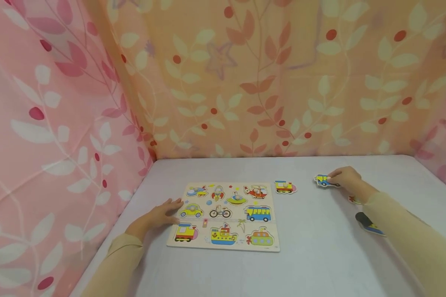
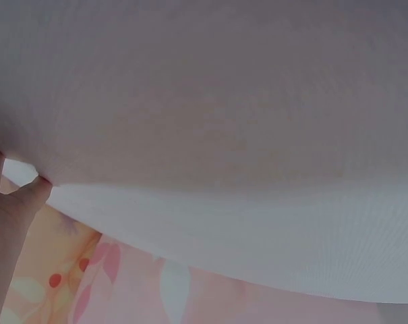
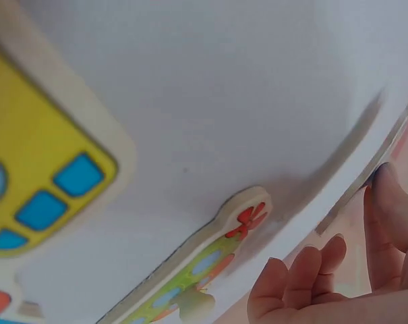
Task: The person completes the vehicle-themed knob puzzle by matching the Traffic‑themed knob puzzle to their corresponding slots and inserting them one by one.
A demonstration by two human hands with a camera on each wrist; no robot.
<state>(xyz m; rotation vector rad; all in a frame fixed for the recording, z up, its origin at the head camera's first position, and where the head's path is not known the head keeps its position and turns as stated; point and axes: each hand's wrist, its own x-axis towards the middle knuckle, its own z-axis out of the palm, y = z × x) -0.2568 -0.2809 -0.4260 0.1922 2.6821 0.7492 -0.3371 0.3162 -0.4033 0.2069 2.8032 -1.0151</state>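
Observation:
My right hand (image 1: 345, 177) pinches a blue and yellow bus piece (image 1: 321, 180) between thumb and fingers, at the far right of the table. In the right wrist view the held piece (image 3: 355, 189) appears nearly edge-on, tilted above the cloth. My left hand (image 1: 160, 215) lies at the left edge of a wooden peg puzzle board (image 1: 223, 247), fingers spread and touching it. Knobbed pieces such as the car (image 1: 191, 210) and helicopter (image 1: 258, 192) sit in the board. Bus, train, ship and submarine pictures show on it without knobs.
A loose train piece (image 1: 284, 187) lies just right of the board. Beneath the right forearm are a submarine piece (image 3: 197, 270) and a ship piece (image 1: 369, 225), both partly hidden in the head view. Floral curtains (image 1: 223, 103) surround the white-covered table (image 1: 223, 272).

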